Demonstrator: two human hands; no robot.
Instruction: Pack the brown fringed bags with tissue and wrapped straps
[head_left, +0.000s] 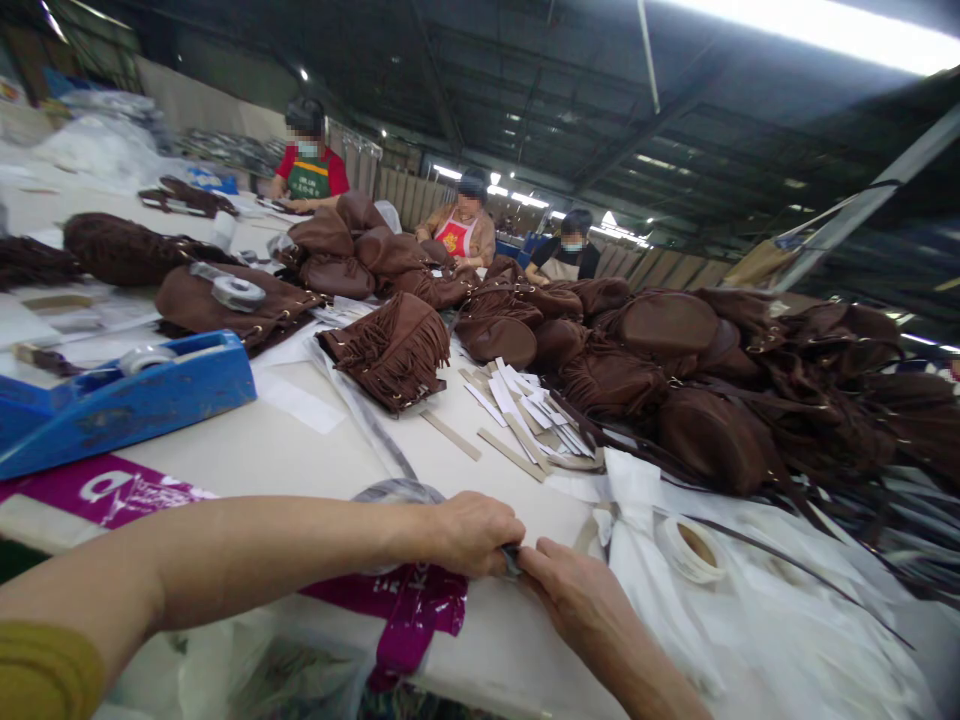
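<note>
My left hand (474,532) and my right hand (574,588) meet above the near part of the white table (517,625). Both have their fingers closed on a small dark grey strip (512,560), of which only a short piece shows between them. What the strip is made of I cannot make out. Behind my left wrist lies a grey plastic-looking coil (397,490), partly hidden by the arm. Under my left forearm is purple printed plastic (420,610). Farther forward lies a brown fringed bag (390,350).
Brown bags (667,325) form a long heap across the table. Paper strips (525,410) lie before it. A blue tape dispenser (172,390) stands at left, a white tape roll (694,550) at right among white sheets. Several people (461,225) work at the far side.
</note>
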